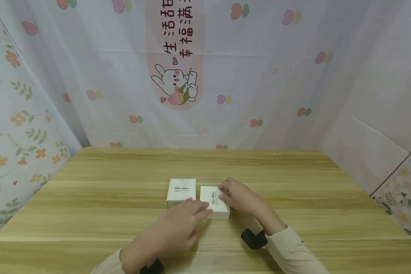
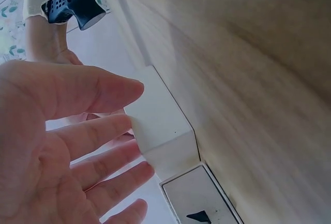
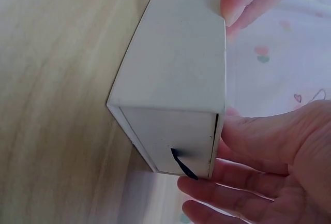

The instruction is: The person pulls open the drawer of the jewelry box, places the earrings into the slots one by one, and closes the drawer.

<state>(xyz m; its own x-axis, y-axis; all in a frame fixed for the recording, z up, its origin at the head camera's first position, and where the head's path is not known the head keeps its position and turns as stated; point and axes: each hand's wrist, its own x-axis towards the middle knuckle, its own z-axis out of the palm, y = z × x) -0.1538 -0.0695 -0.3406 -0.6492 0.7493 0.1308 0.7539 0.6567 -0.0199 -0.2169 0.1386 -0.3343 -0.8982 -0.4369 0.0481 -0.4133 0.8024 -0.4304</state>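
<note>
Two small white drawer boxes with "Best Wishes" print lie side by side on the table. My left hand [image 1: 178, 226] rests fingertips on the near left part of the right box [image 1: 209, 192]; its fingers are spread and fairly straight. On the opposite side, my right hand [image 1: 241, 197] touches that box's right edge, thumb over the top and loosely bent fingers at the far right corner. In the right wrist view, a black ribbon tab [image 3: 182, 164] hangs from the box's drawer front [image 3: 155, 133], close to my right fingertips. The left box [image 1: 181, 185] stands near my left fingers, untouched.
The wooden table [image 1: 106, 182] extends around the boxes. Behind it hangs a printed curtain [image 1: 253, 83], with floral cloth [image 1: 17, 125] at the left. Black wrist mounts [image 1: 253, 239] sit below both hands. The left box also shows a black ribbon tab [image 2: 199, 216].
</note>
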